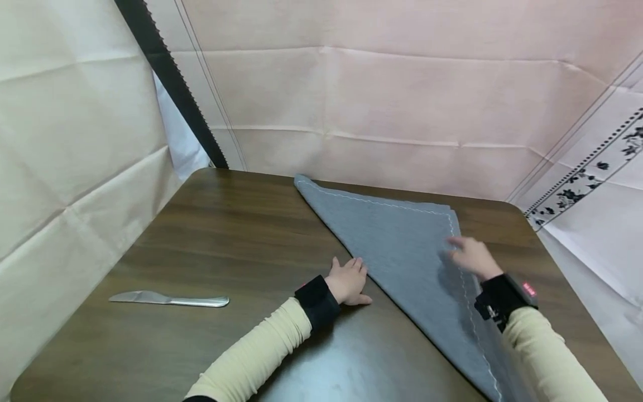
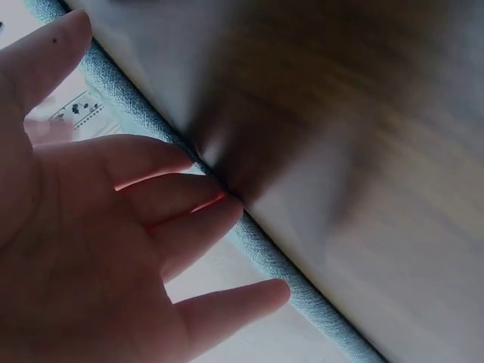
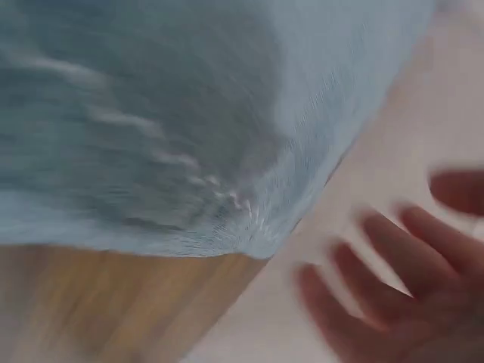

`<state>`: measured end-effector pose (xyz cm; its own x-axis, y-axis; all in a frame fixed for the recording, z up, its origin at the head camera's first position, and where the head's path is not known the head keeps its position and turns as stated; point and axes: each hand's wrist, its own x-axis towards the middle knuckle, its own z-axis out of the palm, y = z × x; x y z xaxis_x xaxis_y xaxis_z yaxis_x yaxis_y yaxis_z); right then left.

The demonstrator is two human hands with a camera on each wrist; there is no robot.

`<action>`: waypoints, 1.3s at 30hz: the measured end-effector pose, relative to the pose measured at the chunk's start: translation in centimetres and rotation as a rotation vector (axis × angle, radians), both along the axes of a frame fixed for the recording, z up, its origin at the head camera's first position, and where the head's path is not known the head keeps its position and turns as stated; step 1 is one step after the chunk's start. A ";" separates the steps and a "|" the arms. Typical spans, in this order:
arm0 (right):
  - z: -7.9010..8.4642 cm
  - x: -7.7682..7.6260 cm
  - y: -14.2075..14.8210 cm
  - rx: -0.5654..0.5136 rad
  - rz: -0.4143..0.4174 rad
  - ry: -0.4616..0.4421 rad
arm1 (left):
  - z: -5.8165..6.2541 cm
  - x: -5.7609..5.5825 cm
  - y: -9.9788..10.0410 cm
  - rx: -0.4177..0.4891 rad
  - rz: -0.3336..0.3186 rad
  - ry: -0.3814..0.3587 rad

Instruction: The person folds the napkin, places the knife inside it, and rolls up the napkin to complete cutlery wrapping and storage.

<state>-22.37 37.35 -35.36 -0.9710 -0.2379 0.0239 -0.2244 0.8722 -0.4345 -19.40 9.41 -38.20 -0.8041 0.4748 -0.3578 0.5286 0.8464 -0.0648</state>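
Note:
A grey-blue cloth (image 1: 402, 240), folded into a triangle with white zigzag stitching along its edges, lies on the wooden table. My left hand (image 1: 348, 282) is spread palm down, its fingertips right at the cloth's long folded edge. In the left wrist view the fingers (image 2: 204, 231) extend across that rolled fold. Over the cloth's right side hovers my right hand (image 1: 472, 257), blurred, with nothing in its grip. Its fingers (image 3: 401, 257) are loosely spread beside a cloth corner (image 3: 249, 227) in the right wrist view.
A silver table knife (image 1: 168, 299) lies at the left of the brown table (image 1: 241, 223). Creased pale sheets (image 1: 382, 100) hang behind and around the table. The table's far edge runs just behind the cloth's top side.

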 end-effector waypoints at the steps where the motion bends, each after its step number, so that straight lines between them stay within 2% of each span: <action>1: -0.4 1.0 -0.4 0.046 0.033 -0.035 | 0.0 0.0 0.1 -0.001 -0.002 0.006; 3: -1.2 3.1 -1.3 0.125 0.084 -0.103 | 0.1 -0.2 0.2 -0.004 -0.015 0.016; 5: -1.9 4.8 -2.1 0.190 0.092 -0.181 | 0.2 -0.7 0.2 0.025 -0.036 0.041; 9: -3.0 6.8 -2.9 0.280 0.068 -0.232 | 0.7 -2.3 -0.3 0.117 -0.060 0.079; 11: -3.2 6.9 -3.4 0.301 0.068 -0.227 | 0.9 -3.2 -1.1 0.146 -0.033 0.061; 14: -3.3 6.9 -3.8 0.313 0.079 -0.225 | 0.8 -4.1 -2.1 0.129 0.016 -0.005; 17: -3.2 6.7 -3.8 0.316 0.087 -0.222 | 0.6 -4.6 -2.8 0.112 0.037 -0.051; 20: -3.0 6.6 -3.6 0.320 0.091 -0.221 | 0.6 -4.8 -3.0 0.132 0.027 -0.054; 23: -2.7 6.4 -3.4 0.331 0.112 -0.225 | 0.7 -4.6 -3.0 0.150 0.017 -0.032; 26: -2.5 6.0 -3.5 0.340 0.148 -0.229 | 0.7 -4.0 -3.3 0.132 0.013 0.001; 34: -2.1 4.6 -3.8 0.381 0.159 -0.290 | 0.6 -1.4 -3.9 0.080 0.016 0.094; 39: -1.6 3.9 -4.5 0.431 0.183 -0.311 | 0.6 0.3 -4.2 0.033 -0.012 0.166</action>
<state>-18.52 32.90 -37.00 -0.8585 -0.3283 -0.3940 -0.3073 0.9443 -0.1174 -19.06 5.23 -37.59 -0.8450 0.4942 -0.2042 0.5231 0.8431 -0.1244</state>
